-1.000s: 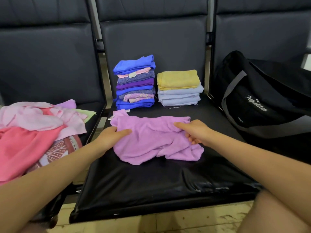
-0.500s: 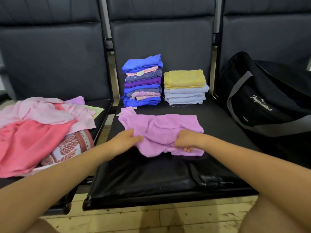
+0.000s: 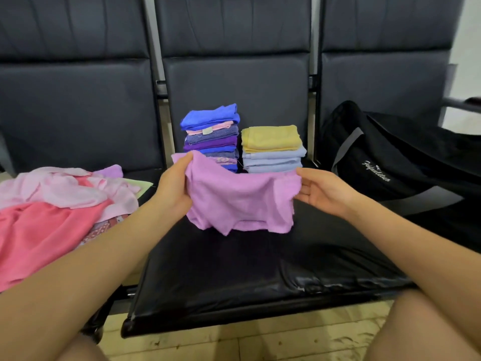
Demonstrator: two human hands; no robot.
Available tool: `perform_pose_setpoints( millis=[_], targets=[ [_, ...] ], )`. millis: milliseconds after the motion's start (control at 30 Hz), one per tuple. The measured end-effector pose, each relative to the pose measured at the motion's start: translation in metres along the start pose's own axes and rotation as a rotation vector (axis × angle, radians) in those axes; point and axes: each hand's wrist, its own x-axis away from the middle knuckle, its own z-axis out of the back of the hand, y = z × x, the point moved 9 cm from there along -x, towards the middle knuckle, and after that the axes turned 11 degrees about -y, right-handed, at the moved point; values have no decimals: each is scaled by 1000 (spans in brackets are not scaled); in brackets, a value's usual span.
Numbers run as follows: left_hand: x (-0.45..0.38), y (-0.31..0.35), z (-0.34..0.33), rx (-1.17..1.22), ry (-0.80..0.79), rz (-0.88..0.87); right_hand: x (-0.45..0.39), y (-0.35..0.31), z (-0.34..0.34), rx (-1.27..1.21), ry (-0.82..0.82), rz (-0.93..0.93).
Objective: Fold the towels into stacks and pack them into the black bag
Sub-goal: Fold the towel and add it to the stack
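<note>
Two hands held the lilac towel [image 3: 242, 196] up at centre frame, above the seat [image 3: 234, 277]. Your left hand [image 3: 174, 188] pinched its upper left corner; your right hand [image 3: 325, 191] had a loose grip on the right edge, fingers half open. Lifting it let the cloth hang and show its edges for folding, I judge. Bare seat lay below for laying it flat. Behind it stood two stacks [image 3: 270, 148]; the bag [image 3: 390, 162] sat at right, the unfolded pile [image 3: 52, 204] at left.

The lilac towel [image 3: 242, 201] is soft, matt terry cloth; the seat [image 3: 234, 277] under it is glossy, wrinkled black leatherette.
</note>
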Motion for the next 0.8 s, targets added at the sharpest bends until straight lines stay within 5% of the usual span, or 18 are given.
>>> perform_pose_setpoints(
  millis=[200,400,467,600,700,800],
  targets=[
    [22,29,-14,55,-2,-6,32,-34,-16,-145,63,86],
    [48,54,-11,-218,132,-91,55,-47,-23,-162,108,38],
    [47,43,-6,-302,135,21,58,-32,-11,-83,157,-44],
    [43,-2,53,-615,217,226,62,10,43,617,305,-262],
    [40,-32,76,-1094,119,385,59,42,46,1113,165,-399],
    [35,-22,74,-1633,84,279,53,61,38,1387,35,-415]
  ],
)
